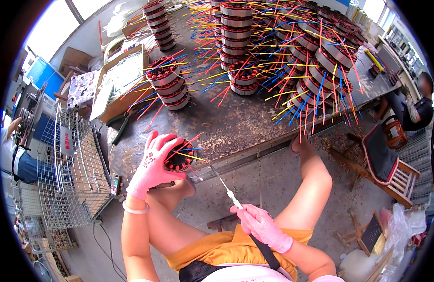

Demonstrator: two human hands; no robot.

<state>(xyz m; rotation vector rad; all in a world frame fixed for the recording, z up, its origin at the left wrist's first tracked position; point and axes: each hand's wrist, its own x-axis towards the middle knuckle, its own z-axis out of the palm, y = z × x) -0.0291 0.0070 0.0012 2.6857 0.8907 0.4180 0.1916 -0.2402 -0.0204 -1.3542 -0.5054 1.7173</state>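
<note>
At the table's front edge, my left hand, in a pink glove, grips a motor stator from its left side. Red insulated slots ring the stator's open centre, and red, blue and yellow wires stick out of it. My right hand, also gloved in pink, is closed above my lap around a slim tool with a white handle and a thin metal shaft. The shaft points up and left, toward the stator's right side. Whether its tip touches a wire is too small to tell.
Stacked stators with coloured wires stand on the worn table. A shorter stack is nearer me. Left are a cardboard box, dark-handled pliers and a wire cage. A chair and another person are at right.
</note>
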